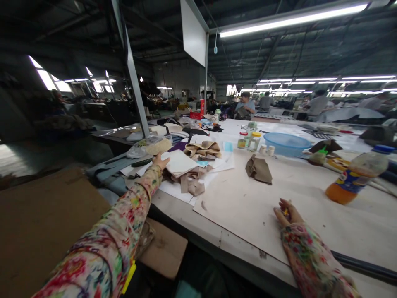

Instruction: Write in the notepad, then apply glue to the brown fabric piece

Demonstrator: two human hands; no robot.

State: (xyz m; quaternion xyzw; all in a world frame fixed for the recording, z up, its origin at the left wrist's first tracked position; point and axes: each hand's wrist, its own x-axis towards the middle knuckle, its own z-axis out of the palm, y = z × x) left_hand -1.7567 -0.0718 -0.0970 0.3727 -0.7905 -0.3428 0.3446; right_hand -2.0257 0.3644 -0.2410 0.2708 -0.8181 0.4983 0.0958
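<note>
My left hand (160,161), in a flowered sleeve, reaches far out across the table's left side. Its fingers touch the edge of a cream fabric piece (179,162) lying on a heap of tan cut pieces (191,182); the fingers are mostly hidden behind the hand. My right hand (285,212) rests on the pale paper-covered table (248,207) near the front edge, fingers curled around a small yellow object I cannot make out. A folded brown fabric piece (259,169) lies between the two hands, farther back.
A tilted orange drink bottle (356,176) lies at the right. A blue plastic basin (286,143), small jars (249,140) and curled tan strips (203,150) sit mid-table. Cardboard (46,223) is at the left below the table edge. Other people work at far tables.
</note>
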